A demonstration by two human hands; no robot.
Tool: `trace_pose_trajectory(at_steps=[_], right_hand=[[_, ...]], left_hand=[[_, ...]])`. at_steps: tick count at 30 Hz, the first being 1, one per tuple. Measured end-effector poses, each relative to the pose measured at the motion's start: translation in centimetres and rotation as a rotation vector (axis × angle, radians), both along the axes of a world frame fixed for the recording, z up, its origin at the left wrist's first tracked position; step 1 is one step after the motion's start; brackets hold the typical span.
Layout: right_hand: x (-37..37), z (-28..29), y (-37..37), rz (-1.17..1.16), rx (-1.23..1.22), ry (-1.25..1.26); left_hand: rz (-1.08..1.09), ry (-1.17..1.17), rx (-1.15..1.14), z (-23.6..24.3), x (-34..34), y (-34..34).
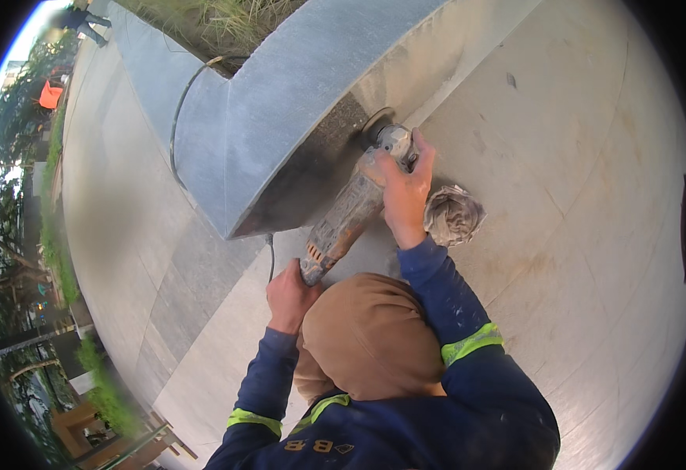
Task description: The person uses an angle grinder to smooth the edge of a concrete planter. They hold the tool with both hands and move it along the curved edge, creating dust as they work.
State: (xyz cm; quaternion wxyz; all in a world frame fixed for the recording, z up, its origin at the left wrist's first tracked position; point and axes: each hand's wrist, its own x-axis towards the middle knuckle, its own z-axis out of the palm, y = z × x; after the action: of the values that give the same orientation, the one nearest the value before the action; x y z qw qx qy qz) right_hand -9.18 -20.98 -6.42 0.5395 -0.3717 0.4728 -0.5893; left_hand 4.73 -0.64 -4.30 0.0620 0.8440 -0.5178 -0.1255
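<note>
An angle grinder [348, 210], its body dusty and worn, slants between my two hands. My left hand [289, 296] is closed around its rear end. Nearer the head of the tool, my right hand [407, 186] is wrapped around it, with the thumb and fingers on either side. The round disc [378, 121] is at the dark side face of a low grey stone bench-like wall [280, 110]; whether it touches cannot be made out. That side face [311, 174] looks dark near the corner and paler farther along.
A crumpled, open-mouthed bag [454, 215] sits on the paving [562, 235] beside my right wrist. A cable [173, 133] runs over the wall, and a thin cord [271, 258] hangs near the corner. Brown cloth [374, 337] bulges between my forearms. A person [84, 22] stands far left.
</note>
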Motion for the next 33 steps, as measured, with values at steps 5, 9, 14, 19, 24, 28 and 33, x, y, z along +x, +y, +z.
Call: trace_pose_trajectory(at_steps=[5,9,14,19,24,28,33], right_hand=[[0.1,1.0,-0.4,0.014,-0.021,-0.054],[-0.2,6.4,0.1,0.045,-0.156,-0.084],[0.4,4.0,0.5,0.019,-0.104,-0.058],[0.2,-0.1,0.2,0.023,0.063,-0.103],[0.2,6.0,0.7,0.057,-0.102,-0.108],[0.0,7.1,0.8,0.06,-0.151,-0.127],[0.5,0.6,1.4,0.054,0.019,0.006]], left_hand=[[0.006,-0.012,-0.025,1.3,-0.6,-0.1],[-0.01,-0.013,-0.152,3.6,-0.5,0.5],[0.023,-0.014,-0.088,2.9,-0.2,1.1],[0.028,-0.019,0.063,2.1,-0.7,0.9],[0.072,0.02,-0.091,3.7,-0.7,1.5],[0.061,0.021,-0.108,3.7,-0.6,1.7],[0.047,-0.012,0.041,0.8,-0.2,2.7]])
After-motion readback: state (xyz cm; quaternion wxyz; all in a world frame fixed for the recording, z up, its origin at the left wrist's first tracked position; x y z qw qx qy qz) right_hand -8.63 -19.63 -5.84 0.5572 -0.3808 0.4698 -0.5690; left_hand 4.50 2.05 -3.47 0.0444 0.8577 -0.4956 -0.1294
